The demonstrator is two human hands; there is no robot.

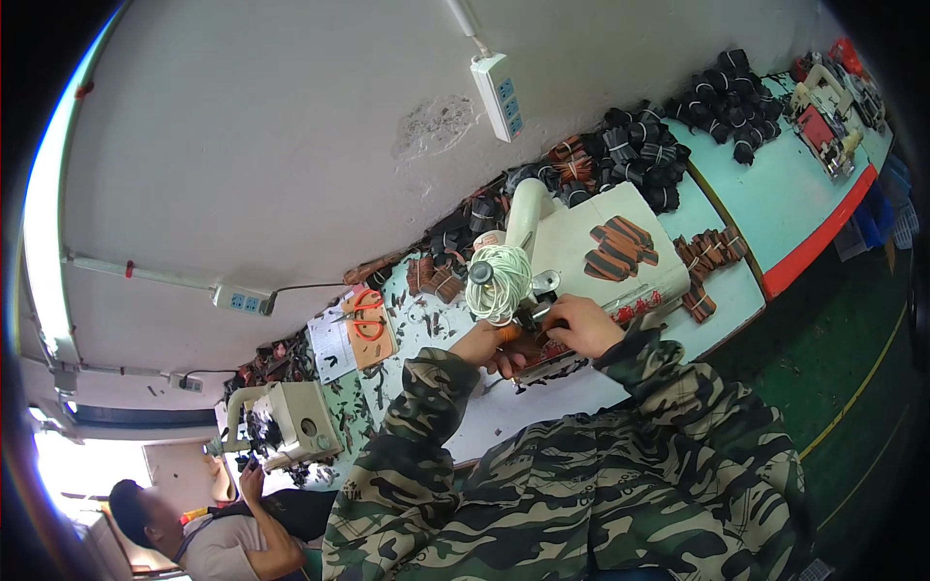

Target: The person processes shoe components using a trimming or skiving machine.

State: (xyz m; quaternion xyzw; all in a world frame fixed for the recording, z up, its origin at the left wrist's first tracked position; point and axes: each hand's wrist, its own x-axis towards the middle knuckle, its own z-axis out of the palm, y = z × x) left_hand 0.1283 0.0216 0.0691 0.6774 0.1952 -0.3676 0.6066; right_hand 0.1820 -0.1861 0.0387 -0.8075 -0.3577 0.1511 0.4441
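Both my hands work at the head of a cream bench machine [620,205] that has a coil of white cord [499,284] hanging over its front. My left hand [487,347] is on the near left side of the machine head, fingers curled in beside an orange part. My right hand [584,327] comes in from the right, its fingers bent and pressed together close to the metal working parts. Whatever lies between the fingers is too small and hidden to name. Several brown-and-black striped pieces [620,248] rest on the machine's flat top.
Tied bundles of striped pieces [712,254] lie right of the machine, and dark bundles [639,145] are heaped along the wall. Orange-handled scissors [366,315] lie to the left among dark scraps. Another person [223,542] sits at a second machine [298,423] on the far left.
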